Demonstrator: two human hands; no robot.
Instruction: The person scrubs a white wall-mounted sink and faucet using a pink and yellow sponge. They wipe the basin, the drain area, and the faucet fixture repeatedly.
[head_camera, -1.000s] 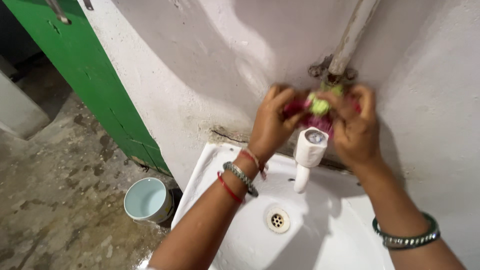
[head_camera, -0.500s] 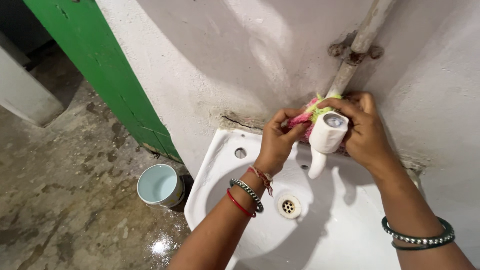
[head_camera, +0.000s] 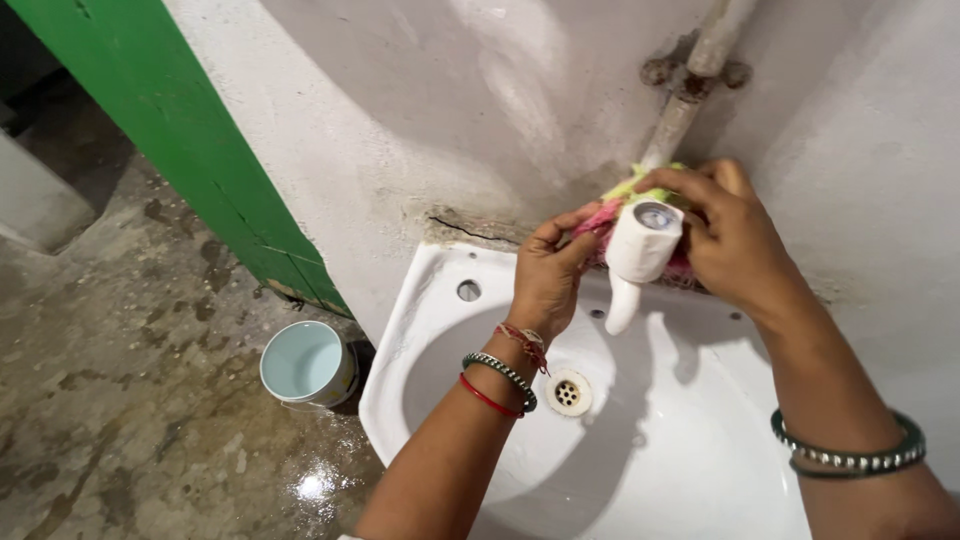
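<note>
Since a moment ago the pink and green scrubber (head_camera: 622, 205) has come down from the pipe joint high on the wall to just behind the white plastic tap (head_camera: 638, 250), so the rubbing now sits at the tap's base rather than up on the pipe (head_camera: 672, 125); the left hand (head_camera: 548, 275) pinches the pink end of the scrubber between thumb and fingers; the right hand (head_camera: 735, 240) is curled around its green end, fingers over the top of the tap; the scrubber looks like a bunched, netted wad, pink below and lime green above, mostly hidden by the tap and both hands; below is a white wall sink (head_camera: 440, 320) with a metal drain (head_camera: 567, 392); a pale bucket (head_camera: 305, 365) stands on the wet concrete floor beside a green door frame (head_camera: 200, 150)
</note>
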